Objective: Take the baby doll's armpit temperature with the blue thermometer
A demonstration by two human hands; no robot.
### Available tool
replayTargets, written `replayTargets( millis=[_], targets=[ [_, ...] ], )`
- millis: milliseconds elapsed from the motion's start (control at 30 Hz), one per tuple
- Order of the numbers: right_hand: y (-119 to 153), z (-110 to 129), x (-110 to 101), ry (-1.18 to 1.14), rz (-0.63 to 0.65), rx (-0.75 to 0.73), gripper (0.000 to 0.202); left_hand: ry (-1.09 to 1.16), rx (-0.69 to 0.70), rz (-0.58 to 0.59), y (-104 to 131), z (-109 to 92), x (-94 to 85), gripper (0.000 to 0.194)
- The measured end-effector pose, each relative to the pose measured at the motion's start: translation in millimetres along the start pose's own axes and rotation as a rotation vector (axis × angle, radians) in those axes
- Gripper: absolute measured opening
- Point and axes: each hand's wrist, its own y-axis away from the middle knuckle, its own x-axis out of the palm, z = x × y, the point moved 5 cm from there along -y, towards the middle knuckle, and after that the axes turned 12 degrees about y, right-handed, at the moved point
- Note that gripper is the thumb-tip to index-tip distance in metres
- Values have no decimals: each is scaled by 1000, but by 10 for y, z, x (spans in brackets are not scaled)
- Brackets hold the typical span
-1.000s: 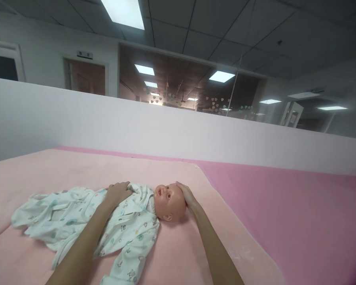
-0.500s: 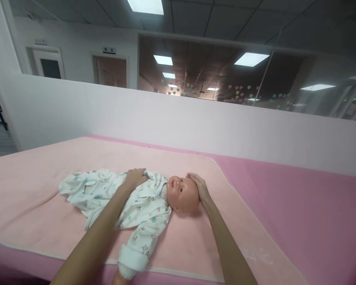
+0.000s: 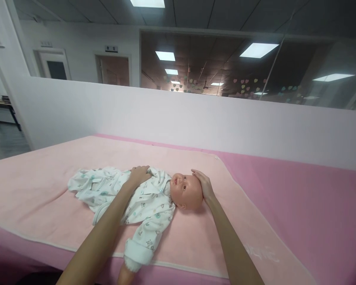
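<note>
A: White partition, low, behind; before it, a pink surface; over that, a peach blanket, spread wide. Why the blanket?

B: Probably as a soft, even layer beneath the doll, which lies on its back near the middle, head end toward the person's right. Lengthwise like that, both ends seem within easy reach.

A: And the garment?

B: White, small-printed, its lower end loose and rumpled. The near sleeve runs toward the person, across the blanket's front edge, leaving that side of the torso uncovered.

A: The head?

B: On the blanket, rounded, so likely apt to roll.

A: The cuff?

B: A thick white band, seemingly folded back, perhaps to free the doll's hand below.

A: Lastly, the person's hands?

B: Apart from each other. Left hand: laid over the chest, presumably as a steadying weight; whether its fingers pinch cloth, I cannot tell. Right hand: fingers extended, cupped along the crown, not clamped, apparently to check any turning.
</note>
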Motion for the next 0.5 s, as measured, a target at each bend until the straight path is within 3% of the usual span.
replayTargets(
  millis=[67, 267, 500],
  targets=[
    [9, 14, -9, -14, -24, -15, 35, -1, -2, 0, 2, -3, -3, 35],
    [65, 7, 66, -30, 156, 58, 37, 2, 1, 5, 4, -4, -2, 32],
    [44, 19, 48, -6, 104, 14, 33, -1, 2, 4, 3, -2, -1, 32]
  ],
)
